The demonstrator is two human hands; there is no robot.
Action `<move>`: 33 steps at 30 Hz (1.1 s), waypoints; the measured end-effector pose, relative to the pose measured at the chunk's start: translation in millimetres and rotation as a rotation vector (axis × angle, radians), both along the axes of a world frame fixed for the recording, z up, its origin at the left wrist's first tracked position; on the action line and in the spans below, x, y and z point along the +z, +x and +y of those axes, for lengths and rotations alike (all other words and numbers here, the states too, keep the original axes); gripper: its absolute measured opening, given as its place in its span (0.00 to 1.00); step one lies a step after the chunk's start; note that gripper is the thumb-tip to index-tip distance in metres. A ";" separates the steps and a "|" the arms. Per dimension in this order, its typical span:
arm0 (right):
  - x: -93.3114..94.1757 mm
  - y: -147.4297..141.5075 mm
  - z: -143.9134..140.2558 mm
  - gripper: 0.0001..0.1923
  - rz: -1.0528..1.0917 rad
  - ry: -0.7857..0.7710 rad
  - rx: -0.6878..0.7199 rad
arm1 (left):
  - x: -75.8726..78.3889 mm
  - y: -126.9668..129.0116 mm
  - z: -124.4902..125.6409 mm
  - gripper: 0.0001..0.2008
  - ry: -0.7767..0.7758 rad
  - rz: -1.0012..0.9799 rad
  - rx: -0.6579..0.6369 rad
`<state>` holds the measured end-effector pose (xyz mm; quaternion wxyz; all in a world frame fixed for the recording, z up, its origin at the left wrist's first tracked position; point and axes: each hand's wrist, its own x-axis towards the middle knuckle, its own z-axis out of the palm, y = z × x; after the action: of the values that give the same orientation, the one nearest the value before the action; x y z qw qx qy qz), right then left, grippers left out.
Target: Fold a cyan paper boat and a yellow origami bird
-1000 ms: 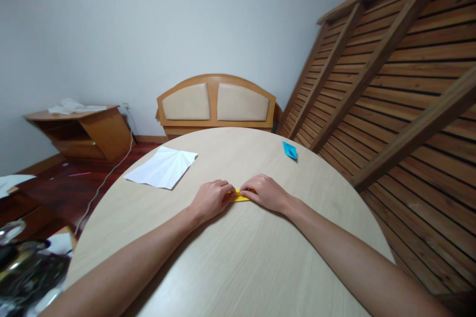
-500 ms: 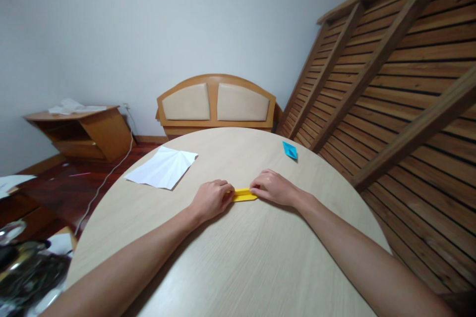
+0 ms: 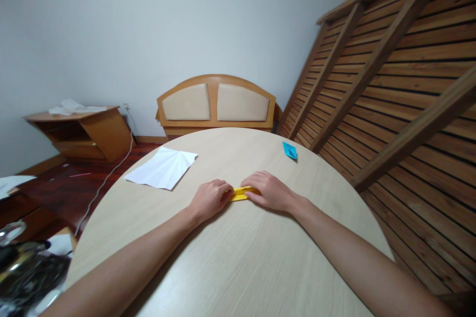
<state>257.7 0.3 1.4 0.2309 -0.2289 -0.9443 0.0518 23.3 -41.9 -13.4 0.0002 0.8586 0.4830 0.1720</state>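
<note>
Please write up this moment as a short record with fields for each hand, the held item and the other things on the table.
left hand: pressing the left end of the yellow folded paper
right hand: pressing its right end
yellow folded paper: narrow strip, flat on the round table
white creased sheet: far left of the table
blue folded paper: far right, apart from both hands
</note>
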 end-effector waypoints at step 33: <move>-4.7 -9.0 -3.0 0.06 0.170 -0.191 0.077 | 8.3 3.3 -8.0 0.10 0.052 -0.247 -0.110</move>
<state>248.7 -2.7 -3.3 0.2851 -0.2082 -0.9201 0.1697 26.6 -49.9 -5.1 0.0470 0.8559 0.4268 0.2883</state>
